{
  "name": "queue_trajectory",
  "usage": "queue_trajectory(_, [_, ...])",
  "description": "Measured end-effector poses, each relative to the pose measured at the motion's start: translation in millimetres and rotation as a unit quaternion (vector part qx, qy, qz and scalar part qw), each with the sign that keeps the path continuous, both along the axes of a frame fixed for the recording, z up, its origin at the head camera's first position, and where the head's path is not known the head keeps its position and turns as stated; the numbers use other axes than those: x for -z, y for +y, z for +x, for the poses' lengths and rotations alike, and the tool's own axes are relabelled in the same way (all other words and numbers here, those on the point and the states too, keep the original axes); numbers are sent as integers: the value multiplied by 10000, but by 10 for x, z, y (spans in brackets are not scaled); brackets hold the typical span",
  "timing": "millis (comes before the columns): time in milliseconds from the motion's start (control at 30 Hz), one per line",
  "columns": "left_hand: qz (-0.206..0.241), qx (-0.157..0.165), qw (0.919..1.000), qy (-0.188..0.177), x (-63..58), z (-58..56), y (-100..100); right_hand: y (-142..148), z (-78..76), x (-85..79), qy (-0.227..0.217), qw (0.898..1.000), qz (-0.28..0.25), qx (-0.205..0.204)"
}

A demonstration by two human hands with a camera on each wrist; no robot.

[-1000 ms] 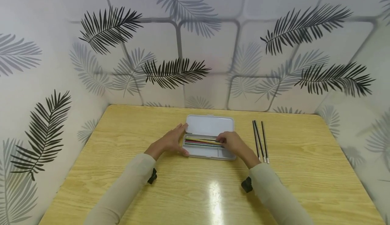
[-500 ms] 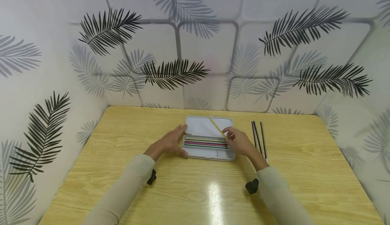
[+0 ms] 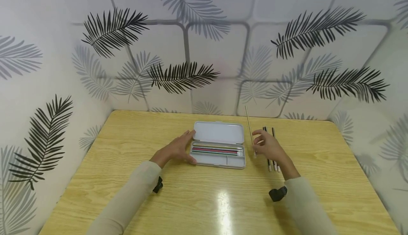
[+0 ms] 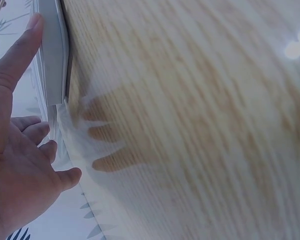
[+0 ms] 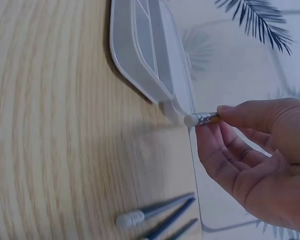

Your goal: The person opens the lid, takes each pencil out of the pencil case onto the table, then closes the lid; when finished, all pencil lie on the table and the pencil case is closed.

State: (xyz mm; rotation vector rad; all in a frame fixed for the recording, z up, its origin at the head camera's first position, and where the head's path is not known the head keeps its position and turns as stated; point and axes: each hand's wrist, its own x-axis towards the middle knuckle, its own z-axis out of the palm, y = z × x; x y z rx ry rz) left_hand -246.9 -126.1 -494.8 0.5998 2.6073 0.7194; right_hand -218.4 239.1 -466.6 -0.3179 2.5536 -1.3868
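My right hand (image 3: 269,146) pinches a yellow pencil (image 3: 249,127) close to its eraser end, which shows white with a metal band in the right wrist view. The pencil is held off the table, just right of the pencil case (image 3: 218,131), its other end pointing away. White and hinged, the case lies with its lid up. Several coloured pencils (image 3: 215,151) sit side by side in its long compartment. At the case's left edge rests my left hand (image 3: 176,148), fingers spread; its thumb (image 4: 25,47) lies straight against the case wall in the left wrist view.
Three dark pencils (image 3: 273,153) lie on the wooden table (image 3: 143,206) right of the case, partly behind my right hand, eraser ends toward me. A wall with leaf patterns (image 3: 216,51) stands behind the table.
My right hand has lifted the yellow pencil out of the case and carried it right, past the case's edge. The pencil has swung more upright in view. The left hand stays put.
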Motion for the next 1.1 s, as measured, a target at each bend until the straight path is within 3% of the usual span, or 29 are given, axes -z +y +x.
queue_trajectory(300, [67,40,10000,26,-20,6,-7,382,84,-13,-853,9960,-123,224])
queue_trajectory(467, [-5,52,10000,49,-4,0,-7,551,157,9,-1116,9919,24,611])
queue_trajectory(767, [-12,-1,10000,40,-21,10,0,739,220,77,-1268,9802,744,1327])
queue_trajectory(967, [-13,23,10000,17,-23,8,1,749,223,91,-1283,9720,1339,1444])
queue_trajectory(1100, [4,14,10000,8,-29,12,2,720,229,88,-1044,9707,1668,1376])
